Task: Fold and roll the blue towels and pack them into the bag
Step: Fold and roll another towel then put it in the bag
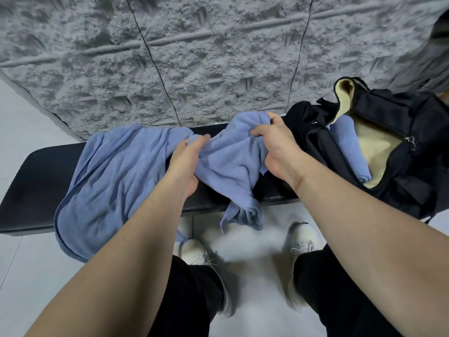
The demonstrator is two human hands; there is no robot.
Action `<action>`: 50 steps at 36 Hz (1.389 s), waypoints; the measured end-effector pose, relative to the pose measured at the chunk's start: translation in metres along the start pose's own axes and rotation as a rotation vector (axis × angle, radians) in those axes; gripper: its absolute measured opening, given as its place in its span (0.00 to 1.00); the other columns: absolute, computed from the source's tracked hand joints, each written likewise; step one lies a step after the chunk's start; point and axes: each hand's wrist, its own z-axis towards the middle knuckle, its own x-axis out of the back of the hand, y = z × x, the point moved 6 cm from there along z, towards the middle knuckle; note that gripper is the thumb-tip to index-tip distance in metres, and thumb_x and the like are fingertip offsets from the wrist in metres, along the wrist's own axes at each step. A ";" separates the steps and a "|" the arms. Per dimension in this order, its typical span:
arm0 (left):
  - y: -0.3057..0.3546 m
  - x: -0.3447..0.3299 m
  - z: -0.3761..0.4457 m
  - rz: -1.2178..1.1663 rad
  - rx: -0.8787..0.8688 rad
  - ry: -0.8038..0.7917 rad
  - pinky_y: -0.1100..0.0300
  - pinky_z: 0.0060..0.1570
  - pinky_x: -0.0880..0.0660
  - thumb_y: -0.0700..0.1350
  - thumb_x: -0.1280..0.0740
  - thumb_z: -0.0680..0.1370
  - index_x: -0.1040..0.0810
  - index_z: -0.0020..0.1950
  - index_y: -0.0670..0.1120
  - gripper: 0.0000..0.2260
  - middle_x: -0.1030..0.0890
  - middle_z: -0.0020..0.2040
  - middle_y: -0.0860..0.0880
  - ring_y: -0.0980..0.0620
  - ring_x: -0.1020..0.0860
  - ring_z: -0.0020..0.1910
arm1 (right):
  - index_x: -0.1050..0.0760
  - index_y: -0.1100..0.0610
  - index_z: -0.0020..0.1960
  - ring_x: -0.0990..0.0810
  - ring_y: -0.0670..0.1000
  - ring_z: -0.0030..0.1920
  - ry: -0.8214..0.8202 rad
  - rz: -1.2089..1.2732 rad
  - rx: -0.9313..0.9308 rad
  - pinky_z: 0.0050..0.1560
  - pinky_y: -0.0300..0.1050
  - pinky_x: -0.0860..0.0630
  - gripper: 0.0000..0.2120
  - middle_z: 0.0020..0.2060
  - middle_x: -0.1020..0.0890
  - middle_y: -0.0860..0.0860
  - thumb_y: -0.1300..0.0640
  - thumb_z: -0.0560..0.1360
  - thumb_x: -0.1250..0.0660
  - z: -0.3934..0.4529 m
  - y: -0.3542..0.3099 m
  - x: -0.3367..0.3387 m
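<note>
Black bench (36, 166) by grey textured wall (170, 57), pale floor; both hands' grip clamped on blue towel (226, 156).

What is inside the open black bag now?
Inside the black bag, one rolled blue towel lies on the beige lining. The bag's black sides hide the deeper parts, so anything else in there cannot be seen.

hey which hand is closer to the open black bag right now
Right. The right hand grips the crumpled blue towel just beside the black bag; the left hand holds the same towel farther away, toward the bench's middle.
</note>
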 end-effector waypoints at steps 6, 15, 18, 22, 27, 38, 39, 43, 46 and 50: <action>0.015 0.010 -0.002 0.093 -0.182 0.190 0.53 0.45 0.27 0.48 0.30 0.77 0.26 0.47 0.46 0.08 0.21 0.44 0.46 0.48 0.23 0.45 | 0.28 0.44 0.68 0.19 0.50 0.55 -0.052 -0.038 0.039 0.47 0.44 0.20 0.26 0.58 0.22 0.49 0.68 0.76 0.39 0.001 -0.008 0.004; 0.014 0.036 0.008 -0.116 0.022 0.198 0.57 0.43 0.23 0.47 0.42 0.84 0.27 0.68 0.48 0.13 0.19 0.56 0.42 0.47 0.18 0.48 | 0.20 0.56 0.46 0.19 0.54 0.37 0.009 -0.094 -0.179 0.42 0.46 0.23 0.07 0.36 0.17 0.52 0.57 0.79 0.35 -0.014 0.011 0.013; 0.001 0.034 0.002 -0.068 0.147 0.061 0.46 0.62 0.25 0.61 0.39 0.80 0.22 0.63 0.51 0.19 0.19 0.61 0.44 0.42 0.20 0.60 | 0.22 0.56 0.43 0.20 0.55 0.38 0.013 -0.211 -0.248 0.44 0.47 0.24 0.05 0.38 0.18 0.54 0.58 0.77 0.34 -0.018 0.023 0.021; -0.005 0.029 -0.005 0.370 0.056 -0.035 0.49 0.60 0.23 0.57 0.21 0.68 0.25 0.63 0.47 0.29 0.20 0.59 0.47 0.43 0.20 0.57 | 0.20 0.55 0.47 0.17 0.54 0.41 -0.041 -0.264 -0.308 0.45 0.48 0.22 0.03 0.41 0.16 0.54 0.56 0.74 0.30 -0.022 0.040 0.023; 0.003 0.033 0.004 0.813 -0.183 0.074 0.55 0.42 0.29 0.52 0.32 0.79 0.24 0.54 0.45 0.11 0.23 0.45 0.48 0.48 0.26 0.43 | 0.22 0.60 0.54 0.15 0.56 0.48 -0.072 -0.286 -0.340 0.53 0.55 0.18 0.10 0.47 0.15 0.57 0.62 0.73 0.29 -0.019 0.060 0.016; 0.019 0.011 0.037 1.190 -0.182 -0.024 0.59 0.35 0.33 0.47 0.33 0.78 0.26 0.41 0.43 0.10 0.26 0.37 0.47 0.48 0.28 0.39 | 0.23 0.58 0.45 0.18 0.55 0.47 -0.058 -0.258 -0.456 0.54 0.49 0.23 0.09 0.41 0.18 0.57 0.51 0.74 0.31 0.017 0.067 -0.001; 0.024 0.011 0.041 1.142 -0.174 -0.003 0.62 0.33 0.34 0.48 0.35 0.80 0.27 0.38 0.45 0.12 0.27 0.35 0.49 0.49 0.28 0.37 | 0.23 0.57 0.45 0.20 0.55 0.46 -0.023 -0.278 -0.391 0.52 0.47 0.24 0.06 0.42 0.20 0.57 0.54 0.73 0.32 0.030 0.065 0.001; 0.035 0.009 0.059 0.614 -0.094 0.016 0.58 0.39 0.27 0.47 0.39 0.83 0.30 0.39 0.49 0.12 0.27 0.38 0.51 0.51 0.27 0.36 | 0.28 0.57 0.58 0.27 0.51 0.47 0.051 -0.261 -0.211 0.52 0.44 0.27 0.09 0.47 0.28 0.53 0.61 0.81 0.43 0.067 0.046 0.004; 0.048 0.001 0.069 0.305 -0.074 -0.059 0.55 0.46 0.26 0.45 0.43 0.84 0.27 0.43 0.49 0.11 0.25 0.41 0.49 0.48 0.24 0.41 | 0.39 0.46 0.77 0.23 0.53 0.54 0.063 -0.233 -0.071 0.54 0.48 0.22 0.27 0.59 0.26 0.53 0.62 0.79 0.44 0.075 0.019 0.000; 0.057 -0.006 0.088 0.086 -0.034 -0.084 0.60 0.38 0.24 0.42 0.43 0.84 0.22 0.34 0.46 0.20 0.22 0.34 0.48 0.48 0.26 0.34 | 0.37 0.44 0.74 0.22 0.50 0.42 0.033 -0.174 -0.006 0.31 0.38 0.25 0.29 0.50 0.22 0.53 0.64 0.76 0.44 0.091 0.000 -0.006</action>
